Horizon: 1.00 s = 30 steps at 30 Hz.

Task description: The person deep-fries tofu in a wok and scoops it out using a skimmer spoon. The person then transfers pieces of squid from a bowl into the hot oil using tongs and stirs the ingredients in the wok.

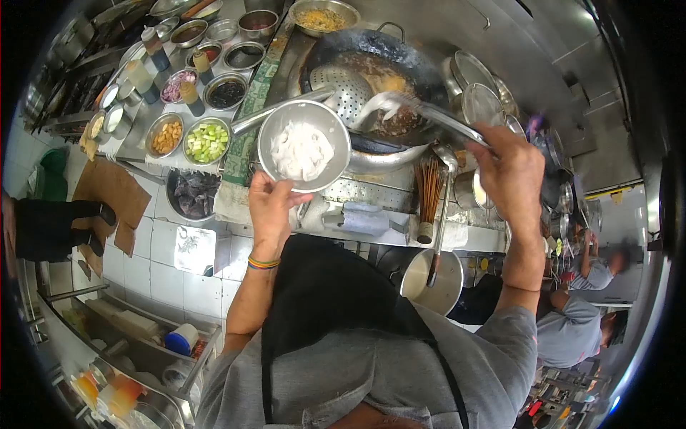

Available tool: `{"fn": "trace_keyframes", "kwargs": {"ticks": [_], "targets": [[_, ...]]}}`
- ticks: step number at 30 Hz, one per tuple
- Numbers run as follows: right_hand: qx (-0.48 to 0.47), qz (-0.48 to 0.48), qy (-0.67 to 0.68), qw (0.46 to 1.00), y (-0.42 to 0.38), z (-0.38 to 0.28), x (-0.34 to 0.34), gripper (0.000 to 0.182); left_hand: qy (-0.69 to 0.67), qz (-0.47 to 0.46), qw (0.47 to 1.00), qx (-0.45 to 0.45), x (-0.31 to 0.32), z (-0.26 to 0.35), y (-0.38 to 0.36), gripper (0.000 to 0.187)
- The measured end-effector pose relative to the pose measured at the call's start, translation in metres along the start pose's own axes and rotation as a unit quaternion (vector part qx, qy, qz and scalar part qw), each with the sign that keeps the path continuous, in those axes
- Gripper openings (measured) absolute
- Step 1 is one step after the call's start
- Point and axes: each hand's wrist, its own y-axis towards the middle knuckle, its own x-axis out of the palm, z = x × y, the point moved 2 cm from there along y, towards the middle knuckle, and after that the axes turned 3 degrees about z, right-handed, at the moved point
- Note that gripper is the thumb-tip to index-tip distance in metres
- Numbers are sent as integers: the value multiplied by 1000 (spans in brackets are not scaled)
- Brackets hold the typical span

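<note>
My left hand (271, 201) grips the rim of a steel bowl (267, 161), thumb on the edge. White, wet-looking coated pieces (301, 150) fill the bowl's middle. In my right hand (506, 168) are metal tongs (450, 121), reaching left over the wok. A pale coated strip (386, 106) hangs at their tips. Below it, dark bubbling oil and browned bits show in the black wok (421, 53). A perforated skimmer (341, 89) lies across the wok's left side, its handle running lower left behind the bowl.
Left of the wok stand bowls of chopped green vegetable (206, 141), sauces and squeeze bottles (153, 46). A bamboo brush (428, 189) and a ladle (444, 207) are at the front edge, above a large pot (450, 275). Strainers (480, 104) line the right. Other people (572, 329) stand at right.
</note>
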Motion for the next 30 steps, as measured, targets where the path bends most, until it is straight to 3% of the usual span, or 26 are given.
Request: {"fn": "trace_keyframes", "kwargs": {"ticks": [3,8,11,14,16,18,21,24,27,30], "targets": [[64,19,-50,997,5,34,6,25,6,24,999,-46,-14,-3,-2,17],[222,-153,-112,956,19,88,85,33,6,10,998,-61,-21,0,-7,20],[216,-154,-108,958,12,115,137,38,-2,-3,999,-49,-16,11,-9,17],[189,-70,-102,974,8,107,123,39,-24,-2,999,-43,-11,27,-16,12],[154,-23,12,988,10,83,82,33,-29,-2,999,-29,-9,35,-20,10],[116,-56,116,985,16,38,34,28,-22,-8,1000,-16,-6,39,-24,10],[-23,-71,103,992,12,-3,13,27,0,-20,1000,7,6,45,-26,8],[-88,-106,59,989,14,-35,17,26,10,-38,999,15,19,53,-33,10],[-120,-115,40,985,14,-44,40,26,12,-64,998,19,25,59,-35,9],[-121,-86,36,988,12,-41,22,26,10,-63,998,23,18,55,-31,9]]}}
